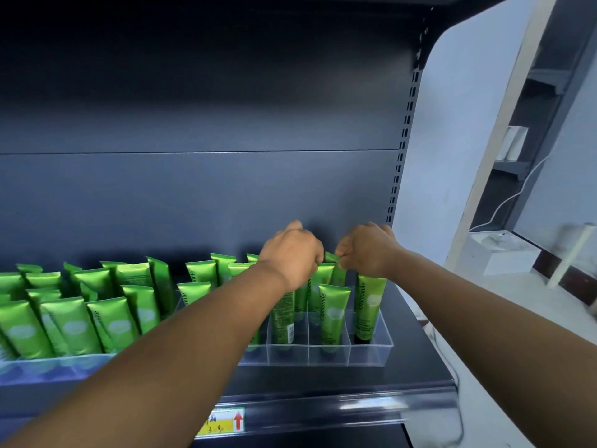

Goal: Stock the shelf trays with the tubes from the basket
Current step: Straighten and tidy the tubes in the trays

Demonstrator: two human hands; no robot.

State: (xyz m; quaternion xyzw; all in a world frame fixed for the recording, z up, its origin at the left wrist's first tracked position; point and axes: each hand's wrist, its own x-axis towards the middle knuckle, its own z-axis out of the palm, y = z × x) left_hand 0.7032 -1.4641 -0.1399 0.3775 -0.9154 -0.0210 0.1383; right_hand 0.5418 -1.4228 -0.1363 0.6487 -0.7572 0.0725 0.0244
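Note:
Several green tubes stand cap-down in clear plastic trays on a dark shelf. My left hand grips the top of a green tube standing in the right tray, its back label facing me. My right hand pinches the top of another green tube in the tray's right-most column. More tubes stand between them. The left tray is packed with tubes. No basket is in view.
The shelf's front rail carries a yellow price tag. The upright post with slots bounds the shelf on the right. Beyond it are a white box, a cable and another rack.

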